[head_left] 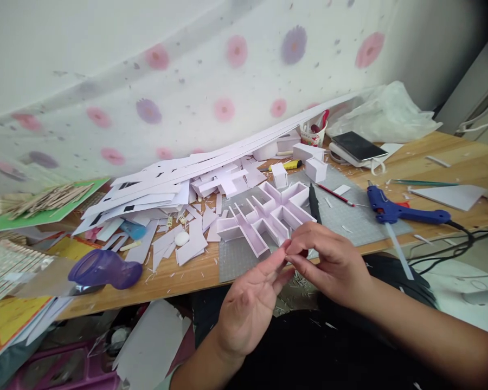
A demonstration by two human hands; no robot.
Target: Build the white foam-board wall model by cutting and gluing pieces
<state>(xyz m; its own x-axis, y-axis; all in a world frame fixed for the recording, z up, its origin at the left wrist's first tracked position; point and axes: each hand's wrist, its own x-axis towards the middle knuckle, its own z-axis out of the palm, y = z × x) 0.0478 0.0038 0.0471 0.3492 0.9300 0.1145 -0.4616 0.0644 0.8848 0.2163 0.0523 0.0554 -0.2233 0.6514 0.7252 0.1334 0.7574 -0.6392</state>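
My left hand (250,306) is turned palm up in front of the table edge, its fingers stretched out. At its fingertips, my right hand (331,262) pinches with thumb and forefinger; whatever lies between them is too small or hidden to make out. Just beyond both hands, a white foam-board model (264,214) with open, walled channels lies on a grey cutting mat (238,262). A dark pen-like tool (314,203) and a red pencil (335,195) rest beside it. Farther right lies a blue glue gun (406,211) with a glue stick in its back end.
White board sheets and scraps (154,189) pile up at the back left. A yellow utility knife (284,166), small white box pieces (279,175) and a paper cup (312,135) stand behind the model. A phone (360,146) sits back right, a purple container (106,269) front left.
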